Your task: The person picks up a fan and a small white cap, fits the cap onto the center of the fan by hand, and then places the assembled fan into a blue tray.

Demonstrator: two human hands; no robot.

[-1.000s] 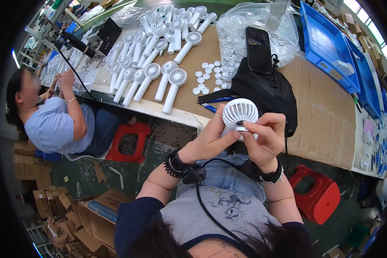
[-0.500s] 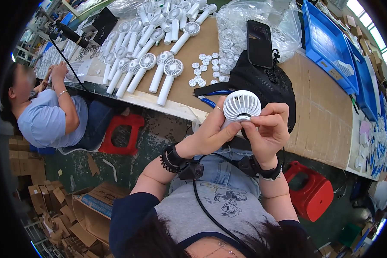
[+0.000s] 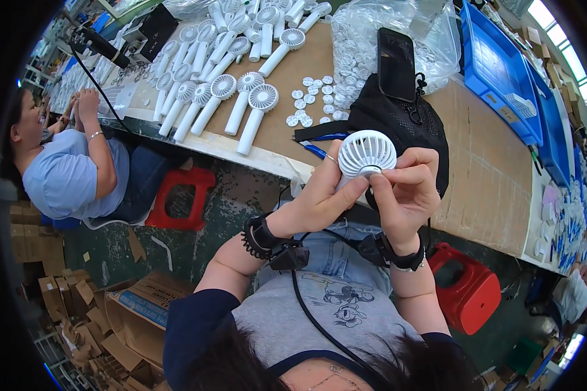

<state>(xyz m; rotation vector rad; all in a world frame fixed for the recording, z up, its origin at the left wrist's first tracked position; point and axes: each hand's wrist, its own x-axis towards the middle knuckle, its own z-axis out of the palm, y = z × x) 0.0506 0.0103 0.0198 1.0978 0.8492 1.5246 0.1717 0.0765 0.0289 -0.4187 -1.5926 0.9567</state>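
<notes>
Pale lettering runs along the black box [image 3: 153,31]. Print covers the open cardboard box [image 3: 143,333], partly on its blue band [image 3: 140,308]. The blue tray [image 3: 492,75] bears a small marked label [image 3: 507,114]; the phone's [image 3: 396,65] faint screen marks are illegible.

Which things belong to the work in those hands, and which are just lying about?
Seemingly belonging:
white fan, in left hand and right hand
other white fans
small white discs

Probably just lying about:
black phone
black mesh bag
red stool
</notes>
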